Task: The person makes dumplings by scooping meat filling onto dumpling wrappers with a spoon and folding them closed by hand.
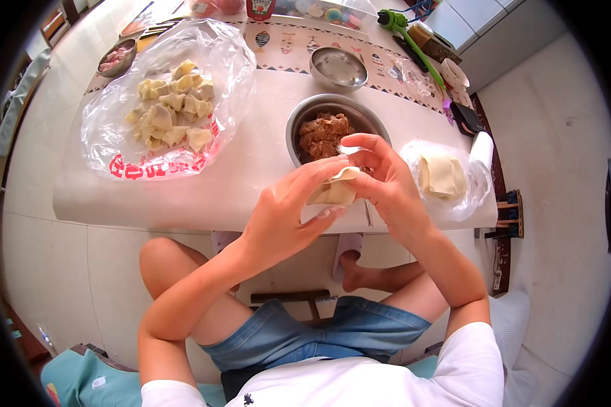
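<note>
My left hand and my right hand meet in front of me above the table's near edge. Between them they pinch a pale wonton wrapper, partly folded; whether filling sits inside is hidden by my fingers. Just behind, a steel bowl holds brown minced filling. A thin utensil handle shows below my right hand. To the right, a stack of square wrappers lies on a plastic bag. On the left, folded wontons are heaped on a clear bag with red print.
Behind the filling stands a smaller metal bowl with clear liquid. A small bowl of pinkish pieces is at the far left. A red bottle and a clear plastic box stand at the back. A green-handled object lies back right.
</note>
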Tool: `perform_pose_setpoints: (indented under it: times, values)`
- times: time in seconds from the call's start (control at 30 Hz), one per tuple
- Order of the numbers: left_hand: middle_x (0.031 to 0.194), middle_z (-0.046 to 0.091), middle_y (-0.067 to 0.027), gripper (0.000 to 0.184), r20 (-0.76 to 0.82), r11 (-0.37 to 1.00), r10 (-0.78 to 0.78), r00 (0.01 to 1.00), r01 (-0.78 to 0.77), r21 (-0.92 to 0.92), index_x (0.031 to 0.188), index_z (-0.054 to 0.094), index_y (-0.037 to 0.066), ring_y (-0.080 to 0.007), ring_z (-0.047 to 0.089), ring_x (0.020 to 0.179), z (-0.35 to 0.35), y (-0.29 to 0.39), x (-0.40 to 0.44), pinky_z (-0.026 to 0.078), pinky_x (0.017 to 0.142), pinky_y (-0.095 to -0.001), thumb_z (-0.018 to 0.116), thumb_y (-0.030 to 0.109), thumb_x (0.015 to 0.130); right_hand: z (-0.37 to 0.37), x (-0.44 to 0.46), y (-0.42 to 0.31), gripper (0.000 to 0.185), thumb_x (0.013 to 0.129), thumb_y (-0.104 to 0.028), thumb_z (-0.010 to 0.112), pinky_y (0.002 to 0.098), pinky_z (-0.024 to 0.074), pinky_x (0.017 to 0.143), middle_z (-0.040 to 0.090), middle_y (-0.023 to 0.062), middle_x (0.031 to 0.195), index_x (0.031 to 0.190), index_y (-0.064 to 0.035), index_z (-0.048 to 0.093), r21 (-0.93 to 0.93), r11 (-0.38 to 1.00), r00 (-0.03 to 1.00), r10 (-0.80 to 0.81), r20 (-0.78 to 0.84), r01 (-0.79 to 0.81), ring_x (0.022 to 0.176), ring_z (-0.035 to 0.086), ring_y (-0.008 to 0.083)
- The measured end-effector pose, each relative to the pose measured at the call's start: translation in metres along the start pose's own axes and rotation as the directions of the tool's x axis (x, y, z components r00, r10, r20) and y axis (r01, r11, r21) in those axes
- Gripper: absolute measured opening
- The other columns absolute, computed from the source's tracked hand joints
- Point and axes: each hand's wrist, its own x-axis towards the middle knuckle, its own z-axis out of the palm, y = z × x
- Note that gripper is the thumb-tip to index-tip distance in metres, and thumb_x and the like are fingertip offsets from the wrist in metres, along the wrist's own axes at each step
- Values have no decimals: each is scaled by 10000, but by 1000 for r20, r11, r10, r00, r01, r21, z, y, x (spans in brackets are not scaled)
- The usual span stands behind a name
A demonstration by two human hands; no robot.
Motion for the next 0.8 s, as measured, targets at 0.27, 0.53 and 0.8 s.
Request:
perform_pose_setpoints:
  times: [0.27,0.53,0.8]
  values:
    - [1116,605,-140,506,-98,721,-379,920,227,-655,1244,456,-4,-233,626,960,-16,-24,10,500,841,-305,672,75,793,-83,151,1,491,909,-500,409,387,426,872,569,89,1090,1070,-85,616,-830,503,930,-363,52,242,1041,517,230]
    - [1123,590,-174,497,-24,639,-433,901,287,-714,1248,442,-6,-232,631,946,-29,-39,12,507,830,-286,657,141,825,-98,193,27,496,887,-545,402,525,216,1036,411,108,1311,1037,-138,642,-956,-180,834,-468,291,232,1260,293,299]
    - [1109,591,-121,431,68,691,-269,961,242,-681,1240,451,-19,-151,572,1015,-20,-26,5,482,857,-255,603,-5,837,-8,40,-32,280,601,-161,757,436,349,982,562,17,1145,863,-142,660,-648,35,551,-563,616,760,1085,488,239]
